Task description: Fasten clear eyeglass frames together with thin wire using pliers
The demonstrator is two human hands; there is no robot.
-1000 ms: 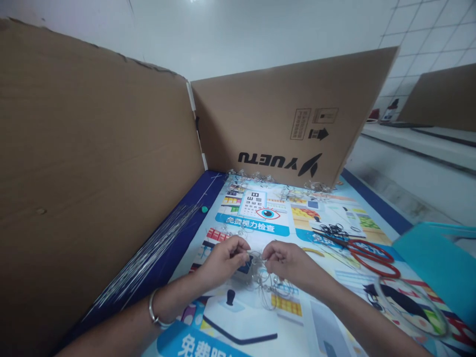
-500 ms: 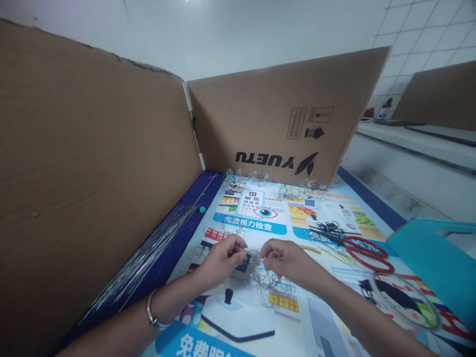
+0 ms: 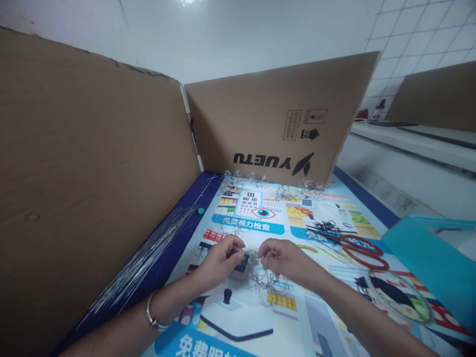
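Both my hands meet over the printed sheet, a short gap apart. My left hand point(image 3: 226, 255) pinches thumb against fingers at the left end of a thin wire loop. Across from it, my right hand point(image 3: 280, 255), fingers curled, pinches the same wire on the right. Fine silvery wire loops point(image 3: 265, 282) hang or lie in a tangle just below the fingertips; where single strands run is too fine to make out. A metal bangle circles my left wrist.
Straight wires point(image 3: 141, 260) lie in a bundle at the left. Red-handled scissors point(image 3: 364, 252) rest beside black loops point(image 3: 327, 227) on the right, near a clear ring point(image 3: 399, 297) and a turquoise box point(image 3: 427, 258). Cardboard panels point(image 3: 275, 119) stand behind and left. Wire pieces point(image 3: 310, 184) line the back.
The view has shifted slightly. Both hands keep their pinch at nearly the same place, and the wire loops stay between and below them.
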